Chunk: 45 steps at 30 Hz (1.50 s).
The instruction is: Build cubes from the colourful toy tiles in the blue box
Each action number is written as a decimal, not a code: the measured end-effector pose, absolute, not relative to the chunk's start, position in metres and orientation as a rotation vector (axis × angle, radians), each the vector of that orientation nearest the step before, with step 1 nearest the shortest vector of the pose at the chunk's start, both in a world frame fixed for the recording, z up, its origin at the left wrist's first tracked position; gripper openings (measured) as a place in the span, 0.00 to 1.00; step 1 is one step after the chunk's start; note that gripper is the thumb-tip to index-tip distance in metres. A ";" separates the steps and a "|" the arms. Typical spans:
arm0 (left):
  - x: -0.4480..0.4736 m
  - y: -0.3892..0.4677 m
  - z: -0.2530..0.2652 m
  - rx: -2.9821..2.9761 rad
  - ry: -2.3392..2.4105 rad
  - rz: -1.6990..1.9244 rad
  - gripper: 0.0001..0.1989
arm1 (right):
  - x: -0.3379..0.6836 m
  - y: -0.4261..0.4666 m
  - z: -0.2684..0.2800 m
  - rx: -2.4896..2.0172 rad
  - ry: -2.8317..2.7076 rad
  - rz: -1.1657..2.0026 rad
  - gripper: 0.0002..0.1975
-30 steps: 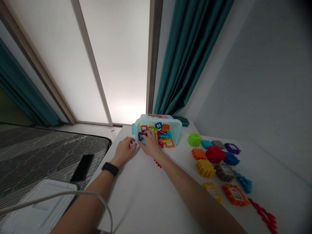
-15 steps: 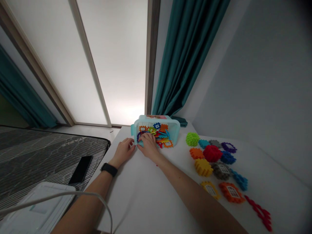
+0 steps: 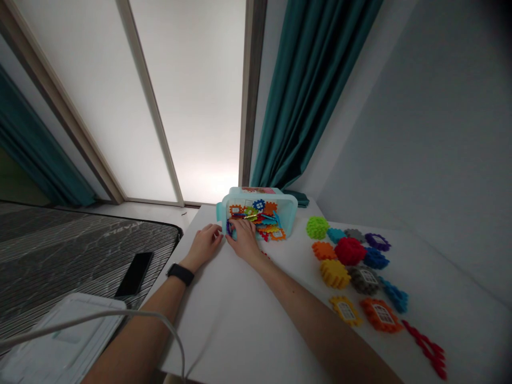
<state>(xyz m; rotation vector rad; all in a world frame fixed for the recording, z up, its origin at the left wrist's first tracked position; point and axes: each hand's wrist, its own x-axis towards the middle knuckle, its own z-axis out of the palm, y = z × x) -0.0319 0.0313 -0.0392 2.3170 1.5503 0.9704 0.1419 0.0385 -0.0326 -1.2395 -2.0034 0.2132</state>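
A pale turquoise plastic bin [image 3: 292, 220] lies on its side at the far end of the white table, its mouth facing me. Colourful toothed building pieces [image 3: 276, 220] spill about inside it. My right hand [image 3: 244, 238] reaches into the mouth at the left, fingers curled down beside a purple piece [image 3: 229, 227]; the fingertips are partly hidden, so what they grip is unclear. My left hand [image 3: 205, 244] rests on the table just left of the bin. Its fingers are loosely bent with the thumb apart, and nothing shows in it.
Several toothed pieces stand grouped on the right, including a red cluster [image 3: 349, 251], a green ball [image 3: 317, 228] and an orange window piece [image 3: 381, 314]. A white lid [image 3: 68, 336], a phone [image 3: 135, 274] and a cable [image 3: 132, 313] are at left.
The view has shifted slightly. My right hand's fingers have moved a little among the pieces at the bin's left side; my left hand stays beside the bin.
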 end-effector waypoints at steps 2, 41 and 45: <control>-0.031 0.030 -0.037 2.313 1.553 0.969 0.06 | 0.145 0.037 -0.031 -1.232 -2.002 0.230 0.16; 0.058 -0.051 -0.005 1.988 0.695 0.963 0.12 | 0.257 -0.081 -0.019 -1.023 -1.393 1.013 0.04; 0.057 -0.051 -0.003 1.983 0.609 0.966 0.11 | 0.259 -0.082 -0.021 -0.956 -1.479 0.855 0.06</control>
